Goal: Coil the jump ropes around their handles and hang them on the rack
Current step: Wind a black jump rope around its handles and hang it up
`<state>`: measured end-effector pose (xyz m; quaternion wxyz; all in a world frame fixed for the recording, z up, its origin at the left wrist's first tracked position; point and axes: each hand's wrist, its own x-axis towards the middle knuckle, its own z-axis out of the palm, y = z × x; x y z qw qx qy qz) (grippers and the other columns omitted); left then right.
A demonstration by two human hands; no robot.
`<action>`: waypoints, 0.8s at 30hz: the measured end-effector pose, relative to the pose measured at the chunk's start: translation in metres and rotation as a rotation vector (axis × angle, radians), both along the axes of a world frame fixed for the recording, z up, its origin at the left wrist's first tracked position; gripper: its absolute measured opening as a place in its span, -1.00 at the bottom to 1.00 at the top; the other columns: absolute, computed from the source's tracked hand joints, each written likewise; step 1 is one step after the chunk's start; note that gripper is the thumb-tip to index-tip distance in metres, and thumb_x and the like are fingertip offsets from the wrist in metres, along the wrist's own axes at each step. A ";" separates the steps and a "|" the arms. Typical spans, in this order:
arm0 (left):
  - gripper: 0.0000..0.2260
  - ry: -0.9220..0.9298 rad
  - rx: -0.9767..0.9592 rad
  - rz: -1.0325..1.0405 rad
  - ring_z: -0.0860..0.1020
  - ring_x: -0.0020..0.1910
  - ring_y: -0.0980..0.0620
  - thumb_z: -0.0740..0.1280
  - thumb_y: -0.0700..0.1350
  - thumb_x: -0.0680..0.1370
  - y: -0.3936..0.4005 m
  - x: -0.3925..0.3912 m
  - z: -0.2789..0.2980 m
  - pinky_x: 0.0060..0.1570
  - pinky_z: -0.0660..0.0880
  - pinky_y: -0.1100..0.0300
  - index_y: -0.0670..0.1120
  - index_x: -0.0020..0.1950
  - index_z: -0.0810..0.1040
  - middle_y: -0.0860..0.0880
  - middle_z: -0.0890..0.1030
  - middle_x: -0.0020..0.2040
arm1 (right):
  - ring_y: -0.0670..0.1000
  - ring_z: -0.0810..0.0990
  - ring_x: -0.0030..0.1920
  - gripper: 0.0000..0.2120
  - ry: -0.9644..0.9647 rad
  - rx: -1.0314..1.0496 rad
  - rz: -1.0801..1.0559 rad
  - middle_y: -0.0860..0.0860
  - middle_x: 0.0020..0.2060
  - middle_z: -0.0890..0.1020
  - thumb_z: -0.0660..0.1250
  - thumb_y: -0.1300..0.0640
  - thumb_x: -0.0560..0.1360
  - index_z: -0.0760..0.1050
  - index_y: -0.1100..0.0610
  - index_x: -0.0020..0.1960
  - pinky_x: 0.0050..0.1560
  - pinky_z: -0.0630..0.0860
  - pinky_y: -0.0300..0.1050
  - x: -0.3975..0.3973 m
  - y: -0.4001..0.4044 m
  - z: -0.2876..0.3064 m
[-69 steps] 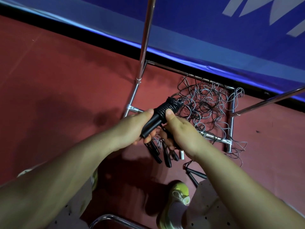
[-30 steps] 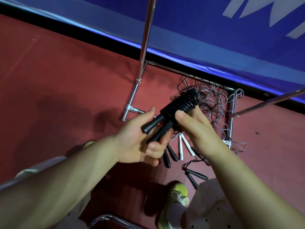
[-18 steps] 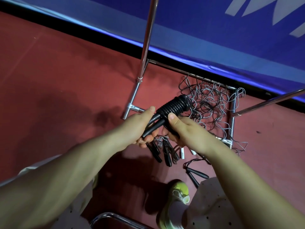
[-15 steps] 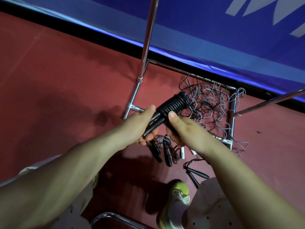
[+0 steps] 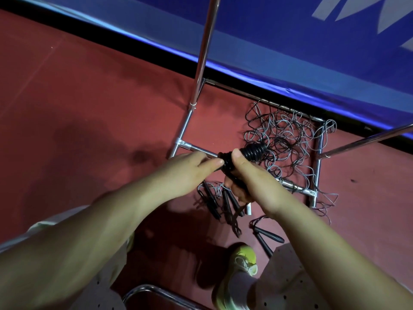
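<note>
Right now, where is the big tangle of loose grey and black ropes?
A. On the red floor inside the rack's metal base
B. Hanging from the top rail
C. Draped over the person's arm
A: the tangle of ropes lies on the floor within the rack base.

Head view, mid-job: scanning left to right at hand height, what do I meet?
Left hand → black jump rope coiled around its handles, pinched by both hands → right hand → tangled pile of loose grey and black ropes → right-hand chrome bar of the rack's floor frame.
</note>
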<state>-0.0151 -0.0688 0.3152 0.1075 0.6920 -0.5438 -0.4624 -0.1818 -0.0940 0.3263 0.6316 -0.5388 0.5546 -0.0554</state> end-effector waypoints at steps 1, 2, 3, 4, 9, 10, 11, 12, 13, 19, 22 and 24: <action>-0.69 0.008 -0.003 0.003 0.44 -0.23 0.09 0.19 0.25 0.53 0.000 0.000 -0.001 -0.25 0.31 0.16 0.07 -0.27 0.41 0.10 0.44 -0.27 | -0.03 0.29 -0.52 -0.36 0.008 -0.011 0.009 -0.02 -0.57 0.35 0.03 -0.40 0.35 0.48 0.18 -0.27 -0.40 0.30 -0.20 0.000 0.000 0.000; -0.69 0.026 0.001 0.019 0.43 -0.28 0.11 0.23 0.26 0.50 0.000 0.000 -0.002 -0.27 0.31 0.16 0.07 -0.30 0.40 0.10 0.45 -0.30 | -0.01 0.29 -0.50 -0.38 0.012 -0.024 0.024 -0.02 -0.56 0.36 0.04 -0.38 0.38 0.47 0.18 -0.27 -0.36 0.30 -0.16 0.000 -0.001 0.000; -0.70 0.060 0.019 0.041 0.43 -0.30 0.14 0.26 0.26 0.47 -0.001 0.001 -0.002 -0.27 0.31 0.17 0.08 -0.31 0.41 0.12 0.46 -0.32 | -0.01 0.30 -0.49 -0.41 0.014 -0.040 0.043 -0.03 -0.56 0.37 0.05 -0.34 0.44 0.47 0.17 -0.26 -0.32 0.31 -0.13 -0.001 -0.001 -0.001; -0.71 0.113 0.048 0.067 0.44 -0.31 0.17 0.29 0.24 0.47 -0.001 0.002 -0.001 -0.26 0.33 0.19 0.08 -0.32 0.45 0.16 0.49 -0.36 | -0.03 0.30 -0.49 -0.45 0.013 -0.058 0.063 -0.07 -0.57 0.37 0.05 -0.28 0.51 0.47 0.17 -0.26 -0.31 0.30 -0.12 -0.002 -0.001 -0.001; -0.53 0.635 0.504 0.169 0.60 -0.23 0.00 0.12 0.27 0.49 -0.005 0.011 0.015 0.01 0.49 0.02 -0.05 -0.21 0.64 -0.03 0.68 -0.25 | -0.14 0.26 -0.50 -0.50 -0.077 -0.155 0.133 -0.16 -0.56 0.37 0.01 -0.27 0.53 0.41 0.14 -0.20 -0.35 0.22 -0.19 -0.006 -0.001 -0.004; -0.46 0.761 0.599 0.174 0.59 -0.29 -0.02 0.10 0.29 0.43 -0.005 0.013 0.016 -0.10 0.52 0.04 -0.10 -0.23 0.67 -0.12 0.67 -0.24 | -0.12 0.25 -0.48 -0.51 -0.124 -0.163 0.138 -0.15 -0.54 0.39 -0.01 -0.24 0.52 0.41 0.15 -0.20 -0.34 0.21 -0.19 -0.007 -0.001 -0.004; -0.44 0.866 0.662 0.194 0.57 -0.38 -0.01 0.11 0.29 0.39 -0.005 0.014 0.016 -0.27 0.52 0.13 -0.14 -0.23 0.68 -0.16 0.66 -0.24 | -0.09 0.26 -0.45 -0.52 -0.188 -0.166 0.146 -0.13 -0.51 0.43 -0.02 -0.21 0.54 0.42 0.14 -0.21 -0.33 0.21 -0.19 -0.008 -0.001 -0.003; -0.43 0.936 0.702 0.222 0.53 -0.47 0.03 0.13 0.29 0.36 -0.005 0.014 0.016 -0.44 0.45 0.25 -0.16 -0.23 0.68 -0.14 0.64 -0.27 | -0.04 0.27 -0.41 -0.53 -0.251 -0.171 0.156 -0.08 -0.46 0.48 -0.03 -0.20 0.56 0.43 0.10 -0.23 -0.31 0.22 -0.17 -0.008 0.000 -0.002; -0.44 0.986 0.741 0.253 0.46 -0.55 0.07 0.15 0.28 0.35 -0.004 0.013 0.015 -0.55 0.33 0.35 -0.17 -0.23 0.68 -0.10 0.60 -0.33 | 0.03 0.30 -0.38 -0.52 -0.281 -0.185 0.161 -0.02 -0.41 0.52 -0.03 -0.23 0.57 0.45 0.06 -0.25 -0.29 0.26 -0.13 -0.008 0.000 -0.002; -0.54 1.104 0.802 0.325 0.17 -0.65 0.18 0.16 0.25 0.38 -0.001 0.003 0.016 -0.50 -0.03 0.34 -0.12 -0.36 0.55 0.02 0.35 -0.47 | -0.20 0.50 -0.20 -0.49 -0.012 -0.364 0.155 -0.24 -0.27 0.57 -0.10 -0.37 0.47 0.49 -0.09 -0.17 -0.05 0.43 -0.13 -0.009 0.001 -0.008; -0.45 0.906 0.622 0.373 0.12 -0.64 0.16 0.04 0.27 0.55 -0.001 -0.005 0.013 -0.52 -0.02 0.32 -0.13 -0.33 0.50 -0.01 0.38 -0.49 | -0.24 0.44 -0.37 -0.51 0.102 -0.345 0.155 -0.17 -0.41 0.47 -0.09 -0.26 0.60 0.43 0.01 -0.20 -0.22 0.33 -0.27 -0.005 0.000 -0.006; -0.43 0.745 0.462 0.376 0.12 -0.65 0.15 -0.01 0.25 0.61 -0.001 -0.011 0.012 -0.55 -0.01 0.34 -0.13 -0.31 0.49 -0.04 0.40 -0.51 | -0.21 0.38 -0.49 -0.50 0.143 -0.318 0.157 -0.18 -0.56 0.43 -0.10 -0.18 0.62 0.37 0.05 -0.31 -0.35 0.24 -0.32 -0.002 0.000 -0.003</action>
